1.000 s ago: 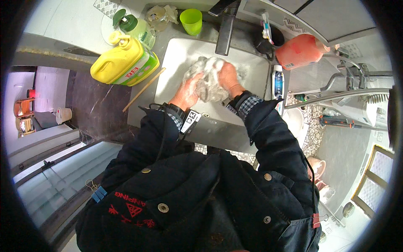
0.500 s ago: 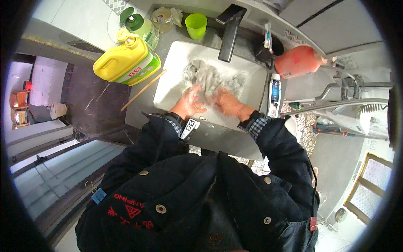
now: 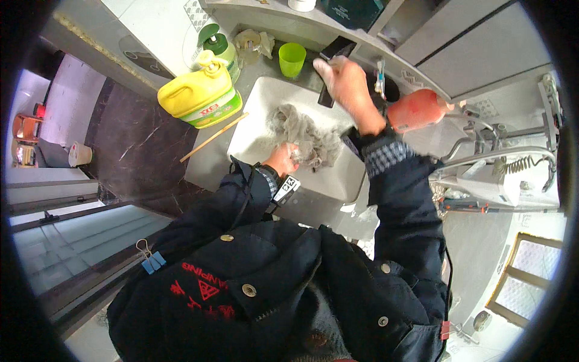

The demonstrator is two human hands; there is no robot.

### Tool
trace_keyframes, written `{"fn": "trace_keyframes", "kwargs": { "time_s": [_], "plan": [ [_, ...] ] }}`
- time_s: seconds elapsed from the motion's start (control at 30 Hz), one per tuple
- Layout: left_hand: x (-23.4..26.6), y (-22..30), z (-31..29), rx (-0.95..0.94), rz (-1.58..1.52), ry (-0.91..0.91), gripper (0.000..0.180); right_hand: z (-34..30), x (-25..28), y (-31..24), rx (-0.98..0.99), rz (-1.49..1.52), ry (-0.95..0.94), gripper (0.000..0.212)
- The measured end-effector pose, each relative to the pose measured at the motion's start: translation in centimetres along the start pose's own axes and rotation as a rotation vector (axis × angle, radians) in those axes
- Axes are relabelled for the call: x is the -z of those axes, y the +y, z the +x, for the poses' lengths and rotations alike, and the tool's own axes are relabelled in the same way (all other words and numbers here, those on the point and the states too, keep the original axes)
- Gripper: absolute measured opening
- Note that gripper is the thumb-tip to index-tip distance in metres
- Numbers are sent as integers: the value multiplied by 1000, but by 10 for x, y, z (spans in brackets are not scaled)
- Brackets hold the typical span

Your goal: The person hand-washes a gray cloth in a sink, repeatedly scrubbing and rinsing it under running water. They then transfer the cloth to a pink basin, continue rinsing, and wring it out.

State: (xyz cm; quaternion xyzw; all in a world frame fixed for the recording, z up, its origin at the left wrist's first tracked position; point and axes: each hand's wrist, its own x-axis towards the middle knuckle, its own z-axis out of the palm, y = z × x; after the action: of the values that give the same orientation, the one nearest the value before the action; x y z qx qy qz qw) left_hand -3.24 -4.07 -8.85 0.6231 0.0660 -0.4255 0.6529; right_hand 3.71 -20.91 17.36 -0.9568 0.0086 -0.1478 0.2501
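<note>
A wet, crumpled grey cloth [image 3: 301,130] lies in the white sink basin [image 3: 253,130]. My left hand [image 3: 283,158] grips the cloth's near edge, fingers closed round it. Above the far side of the basin, my right hand [image 3: 350,87] is curled at the black faucet [image 3: 339,48], thumb pointing left. It covers the middle of the faucet, and its fingertips are partly hidden. A bright green cup [image 3: 292,59] stands just left of the faucet.
Left of the basin are a yellow jug [image 3: 202,93], a green pump bottle [image 3: 224,51] and a thin wooden stick [image 3: 214,137]. To the right lies a pink-red bottle [image 3: 416,111], near a dark cup with toothbrushes [image 3: 380,78]. A shelf [image 3: 277,11] runs along the back.
My right hand has left the cloth and risen to the faucet. My left hand has closed on the cloth. The view has shifted a little.
</note>
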Motion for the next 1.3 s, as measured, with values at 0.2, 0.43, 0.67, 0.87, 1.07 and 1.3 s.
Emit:
{"fn": "trace_keyframes", "kwargs": {
  "time_s": [0.2, 0.43, 0.67, 0.87, 1.07, 1.3],
  "plan": [
    [5, 4, -2, 234, -501, 126, 51, 12, -1, 5, -451, 1487, -160, 15],
    [14, -5, -7, -264, 392, 58, 71, 16, 17, 0, -374, 1651, -160, 14],
    [6, 23, -32, -310, 647, 55, 54, -66, 19, 34, -161, 1119, -446, 26],
    [-10, 72, -34, -96, -639, -92, 36, -142, -93, 78, -10, 171, -428, 42],
    [-2, 107, -6, -141, -594, -3, 60, -111, -134, 140, -650, 497, -518, 53],
    [20, 54, -26, 216, -452, 159, 74, -109, -174, 165, -488, -95, -536, 94]
  ]
}}
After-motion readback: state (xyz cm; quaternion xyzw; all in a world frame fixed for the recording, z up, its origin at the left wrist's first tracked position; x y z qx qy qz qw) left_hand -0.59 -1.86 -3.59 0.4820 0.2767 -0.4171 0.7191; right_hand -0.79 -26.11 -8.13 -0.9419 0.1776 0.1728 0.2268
